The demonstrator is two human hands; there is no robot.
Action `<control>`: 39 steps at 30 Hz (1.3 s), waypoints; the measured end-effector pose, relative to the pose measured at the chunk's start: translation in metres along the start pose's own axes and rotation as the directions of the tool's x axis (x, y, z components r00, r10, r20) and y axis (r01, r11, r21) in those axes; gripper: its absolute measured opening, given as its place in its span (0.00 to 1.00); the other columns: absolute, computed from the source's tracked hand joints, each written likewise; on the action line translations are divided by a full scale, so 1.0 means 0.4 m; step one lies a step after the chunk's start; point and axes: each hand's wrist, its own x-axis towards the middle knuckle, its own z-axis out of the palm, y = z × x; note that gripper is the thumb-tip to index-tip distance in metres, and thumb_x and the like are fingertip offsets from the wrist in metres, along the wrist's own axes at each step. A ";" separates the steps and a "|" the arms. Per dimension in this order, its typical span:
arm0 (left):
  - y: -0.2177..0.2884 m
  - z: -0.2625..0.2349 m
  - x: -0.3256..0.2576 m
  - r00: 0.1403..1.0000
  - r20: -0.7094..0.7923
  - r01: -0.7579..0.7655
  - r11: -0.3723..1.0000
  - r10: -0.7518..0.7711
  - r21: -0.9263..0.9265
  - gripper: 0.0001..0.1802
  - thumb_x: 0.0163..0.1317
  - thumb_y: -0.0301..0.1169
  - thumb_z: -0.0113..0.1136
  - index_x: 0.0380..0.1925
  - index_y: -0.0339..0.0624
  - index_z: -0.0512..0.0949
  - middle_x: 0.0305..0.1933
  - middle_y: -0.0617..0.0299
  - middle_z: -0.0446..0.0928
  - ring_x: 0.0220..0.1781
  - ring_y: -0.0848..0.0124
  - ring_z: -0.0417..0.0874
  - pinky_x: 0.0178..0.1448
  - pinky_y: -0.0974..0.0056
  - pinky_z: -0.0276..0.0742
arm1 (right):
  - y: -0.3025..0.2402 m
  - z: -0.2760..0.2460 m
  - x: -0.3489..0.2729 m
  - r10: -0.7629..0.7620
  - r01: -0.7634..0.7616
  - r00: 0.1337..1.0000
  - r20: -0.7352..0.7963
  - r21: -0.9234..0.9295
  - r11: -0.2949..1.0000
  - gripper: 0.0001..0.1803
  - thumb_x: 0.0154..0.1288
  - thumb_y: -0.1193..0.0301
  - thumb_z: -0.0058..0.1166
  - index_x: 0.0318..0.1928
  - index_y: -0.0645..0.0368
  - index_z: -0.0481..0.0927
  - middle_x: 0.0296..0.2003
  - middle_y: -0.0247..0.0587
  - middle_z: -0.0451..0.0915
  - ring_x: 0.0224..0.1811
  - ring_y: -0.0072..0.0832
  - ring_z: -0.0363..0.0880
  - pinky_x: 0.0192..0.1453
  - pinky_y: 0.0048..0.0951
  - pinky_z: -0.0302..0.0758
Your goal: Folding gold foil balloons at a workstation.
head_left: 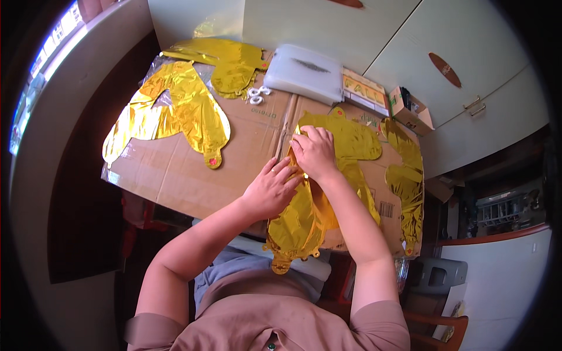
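A flat, uninflated gold foil balloon (293, 225) lies in front of me, its tabbed end hanging over the table's near edge. My left hand (274, 190) is closed on its upper part, with the fingers bent over the foil. Just above and to the right, my right hand (316, 151) pinches the foil's edge; its fingertips are partly hidden. An orange-looking fold of foil shows below the hands. Beneath and beyond them spreads another gold foil piece (360, 139); I cannot tell whether it belongs to the same balloon.
Flattened cardboard (252, 131) covers the table. More gold foil balloons lie at the left (202, 111), back (234, 61) and right edge (410, 181). Small white rolls (256, 99), a translucent plastic case (304, 73), a printed box (364, 92) and an open carton (413, 111) sit near the cabinets.
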 end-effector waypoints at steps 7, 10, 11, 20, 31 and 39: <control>0.002 -0.003 0.000 0.999 0.033 0.003 1.000 -0.004 0.021 0.29 0.62 0.35 0.64 0.64 0.48 0.73 0.64 0.57 0.72 0.74 0.53 0.67 0.78 0.44 0.58 | -0.023 0.011 -0.024 0.078 -0.072 0.994 0.080 -0.067 0.995 0.19 0.68 0.62 0.58 0.56 0.53 0.82 0.53 0.39 0.79 0.55 0.41 0.75 0.62 0.45 0.68; 0.011 -0.001 -0.010 0.999 0.045 0.014 0.999 -0.016 0.048 0.31 0.62 0.37 0.64 0.66 0.46 0.72 0.67 0.53 0.70 0.75 0.51 0.65 0.79 0.43 0.56 | -0.018 0.022 -0.027 0.069 -0.065 0.996 0.060 -0.068 0.996 0.20 0.68 0.62 0.56 0.58 0.53 0.80 0.54 0.41 0.78 0.56 0.42 0.73 0.63 0.47 0.67; 0.019 0.001 -0.016 0.998 0.051 0.018 0.998 -0.021 0.053 0.32 0.62 0.38 0.64 0.66 0.45 0.71 0.69 0.51 0.70 0.76 0.51 0.65 0.79 0.43 0.56 | -0.016 0.025 -0.030 0.061 -0.058 0.997 0.046 -0.066 0.996 0.20 0.68 0.62 0.56 0.58 0.53 0.79 0.53 0.41 0.78 0.56 0.42 0.73 0.63 0.47 0.67; 0.202 -0.074 -0.209 0.967 0.233 0.114 0.993 -0.102 -0.035 0.45 0.66 0.57 0.58 0.76 0.43 0.60 0.80 0.36 0.53 0.82 0.41 0.52 0.82 0.39 0.46 | -0.015 0.029 -0.036 0.059 -0.053 0.996 0.068 -0.078 0.996 0.21 0.70 0.62 0.53 0.59 0.55 0.77 0.57 0.44 0.76 0.57 0.44 0.71 0.65 0.48 0.65; 0.201 -0.157 -0.327 0.989 0.118 -0.048 0.955 0.086 -0.291 0.30 0.61 0.39 0.69 0.63 0.44 0.76 0.70 0.47 0.72 0.73 0.49 0.72 0.75 0.45 0.64 | -0.024 0.021 -0.035 0.062 -0.054 0.994 0.092 -0.084 0.995 0.21 0.70 0.63 0.54 0.61 0.54 0.75 0.57 0.43 0.75 0.58 0.44 0.71 0.65 0.47 0.65; -0.018 -0.169 -0.041 0.989 -0.147 -0.043 0.984 0.017 -0.172 0.09 0.59 0.25 0.65 0.41 0.41 0.82 0.41 0.57 0.82 0.45 0.57 0.83 0.55 0.55 0.77 | -0.019 0.024 -0.037 0.058 -0.052 0.996 0.068 -0.093 0.994 0.21 0.70 0.62 0.52 0.60 0.54 0.75 0.56 0.44 0.74 0.58 0.44 0.70 0.65 0.48 0.64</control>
